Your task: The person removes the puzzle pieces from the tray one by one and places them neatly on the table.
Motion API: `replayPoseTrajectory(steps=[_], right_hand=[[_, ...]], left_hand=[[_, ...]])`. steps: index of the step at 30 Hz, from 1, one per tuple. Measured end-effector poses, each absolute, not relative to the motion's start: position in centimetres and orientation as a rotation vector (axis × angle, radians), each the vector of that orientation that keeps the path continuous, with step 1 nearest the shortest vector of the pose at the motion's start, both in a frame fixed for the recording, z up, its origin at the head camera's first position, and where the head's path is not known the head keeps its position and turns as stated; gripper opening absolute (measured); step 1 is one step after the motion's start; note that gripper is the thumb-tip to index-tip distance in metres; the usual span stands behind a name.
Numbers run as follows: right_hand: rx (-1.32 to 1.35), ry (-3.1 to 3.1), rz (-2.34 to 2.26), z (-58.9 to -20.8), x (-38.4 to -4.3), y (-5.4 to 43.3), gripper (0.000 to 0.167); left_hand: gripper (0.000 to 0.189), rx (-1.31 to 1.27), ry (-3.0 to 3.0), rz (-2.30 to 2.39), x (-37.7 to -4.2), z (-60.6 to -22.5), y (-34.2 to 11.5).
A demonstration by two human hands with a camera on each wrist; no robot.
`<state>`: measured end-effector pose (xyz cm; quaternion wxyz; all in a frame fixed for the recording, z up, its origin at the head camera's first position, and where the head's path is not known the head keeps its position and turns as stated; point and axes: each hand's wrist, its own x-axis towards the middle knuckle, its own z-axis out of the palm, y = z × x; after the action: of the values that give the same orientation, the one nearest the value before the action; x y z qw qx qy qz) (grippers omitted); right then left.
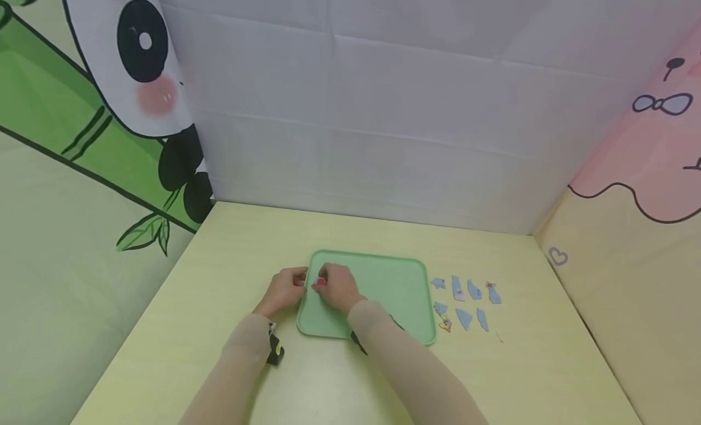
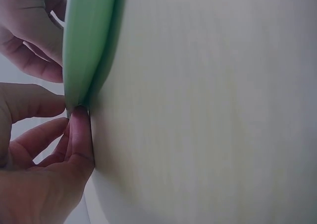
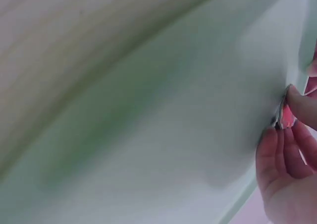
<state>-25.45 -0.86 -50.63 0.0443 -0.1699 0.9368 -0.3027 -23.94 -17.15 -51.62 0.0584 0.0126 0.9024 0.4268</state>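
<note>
A shallow green tray (image 1: 391,297) with a raised rim lies on the table. At its left edge my left hand (image 1: 287,288) holds the rim, thumb and fingertips meeting at the tray edge (image 2: 86,45) in the left wrist view. Over the tray's left part, my right hand (image 1: 341,286) pinches a small flat puzzle piece (image 3: 286,116) with red on it between thumb and fingers. Much of that piece is hidden by the fingers. Right of the tray lie several irregular light-blue puzzle pieces (image 1: 464,318) in two rough rows, some with coloured print.
The pale yellow table (image 1: 520,382) meets a white cloth wall (image 1: 383,133) at the back. Printed cartoon curtains (image 1: 71,200) stand along the left and right sides. A small dark wrist device (image 1: 275,350) sits on the left wrist.
</note>
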Motion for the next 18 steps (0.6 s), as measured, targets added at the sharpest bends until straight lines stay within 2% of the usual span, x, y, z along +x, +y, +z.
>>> replayPoseTrajectory(steps=[9, 18], right_hand=[[-0.516, 2.844, -1.038, -50.2, -25.5, -0.1, 0.011], [-0.466, 2.764, -1.195, -50.0, -25.5, 0.6, 0.008]], left_hand=[[0.055, 0.022, 2.724, 1.294, -23.7, -51.2, -17.1], [0.055, 0.036, 2.729, 1.289, -23.6, -51.1, -17.2]])
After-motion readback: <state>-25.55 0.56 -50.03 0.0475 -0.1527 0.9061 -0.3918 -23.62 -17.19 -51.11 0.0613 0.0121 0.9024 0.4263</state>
